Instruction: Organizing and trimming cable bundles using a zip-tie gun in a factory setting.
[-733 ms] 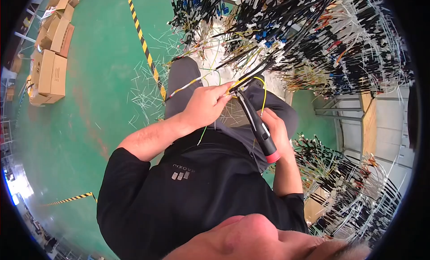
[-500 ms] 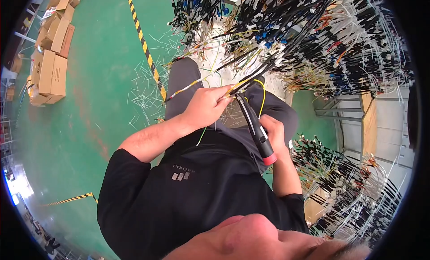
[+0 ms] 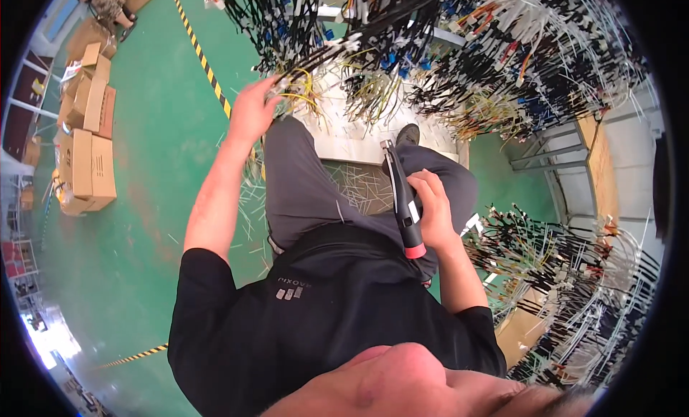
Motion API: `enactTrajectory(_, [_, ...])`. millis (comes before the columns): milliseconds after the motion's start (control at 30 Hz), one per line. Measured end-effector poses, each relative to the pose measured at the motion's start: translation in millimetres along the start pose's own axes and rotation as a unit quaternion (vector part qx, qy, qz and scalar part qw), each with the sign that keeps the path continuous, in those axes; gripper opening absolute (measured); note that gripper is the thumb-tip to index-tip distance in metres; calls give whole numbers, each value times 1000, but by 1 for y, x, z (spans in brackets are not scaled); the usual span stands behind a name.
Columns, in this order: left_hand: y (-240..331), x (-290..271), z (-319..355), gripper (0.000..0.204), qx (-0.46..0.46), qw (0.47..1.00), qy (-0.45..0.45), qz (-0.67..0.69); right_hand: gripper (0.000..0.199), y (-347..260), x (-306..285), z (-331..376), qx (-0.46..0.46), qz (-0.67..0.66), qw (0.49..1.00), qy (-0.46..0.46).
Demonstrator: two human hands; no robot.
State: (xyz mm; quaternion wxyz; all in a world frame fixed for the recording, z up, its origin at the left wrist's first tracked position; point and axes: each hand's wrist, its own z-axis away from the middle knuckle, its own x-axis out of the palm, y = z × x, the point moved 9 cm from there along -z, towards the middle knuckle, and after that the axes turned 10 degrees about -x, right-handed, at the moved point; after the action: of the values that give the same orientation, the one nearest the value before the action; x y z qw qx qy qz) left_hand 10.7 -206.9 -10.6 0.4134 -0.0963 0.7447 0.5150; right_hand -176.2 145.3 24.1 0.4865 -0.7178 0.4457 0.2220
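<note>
My right hand [image 3: 430, 205] grips a pair of pliers [image 3: 402, 202] with black and red handles, its jaws pointing away from me above my grey trouser leg. My left hand [image 3: 252, 110] is stretched forward and to the left, fingers spread, touching a bunch of yellow wires [image 3: 301, 90] that hangs from the wire harness board [image 3: 445, 51]. It holds nothing that I can make out.
Black, white, blue and yellow cable bundles hang ahead and to the right [image 3: 574, 273]. Cut wire scraps [image 3: 366, 184] litter the floor by my feet. Cardboard boxes [image 3: 86, 151] are stacked at the left on the green floor, beyond a yellow-black stripe [image 3: 204, 62].
My left hand let go of the yellow wire near the pliers and reached up and left to the hanging wires. The pliers dropped lower, close to my lap.
</note>
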Motion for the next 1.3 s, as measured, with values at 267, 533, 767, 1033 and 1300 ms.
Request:
enactTrajectory(267, [72, 72, 50, 40, -82, 930, -225, 278, 49, 8, -10, 4, 24, 42, 997, 62])
enactTrajectory(533, [118, 167, 111, 39, -163, 759, -419, 471, 50, -1, -12, -3, -22, 104, 993, 58])
enactTrajectory(767, [114, 153, 134, 97, 253, 855, -451, 12, 48, 51, -31, 54, 115, 50, 976, 177])
enactTrajectory(1033, [40, 160, 185, 37, 314, 774, -549, 13, 44, 96, -34, 104, 200, -5, 950, 238])
enactTrajectory(1300, [46, 157, 203, 50, 61, 737, -654, 158, 43, 115, -35, 129, 245, -101, 926, 268])
